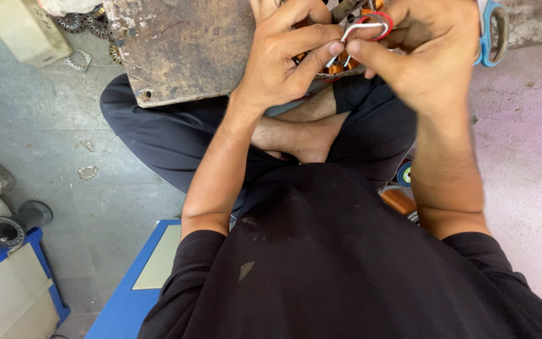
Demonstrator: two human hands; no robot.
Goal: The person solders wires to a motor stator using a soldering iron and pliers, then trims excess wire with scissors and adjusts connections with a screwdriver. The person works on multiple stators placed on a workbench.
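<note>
Left hand [290, 56] and right hand [421, 50] both pinch one white wire [362, 29], fingertips nearly touching. Wire runs sideways between the grips, looping with a red wire [381, 19] at the right-hand end, just above the copper-wound stator [340, 63] on the worn board [183, 44].

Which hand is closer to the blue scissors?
Right. The right hand is next to the blue scissors, which lie just off its outer side. The left hand is on the far side of the right hand, pinching the white wire.
</note>
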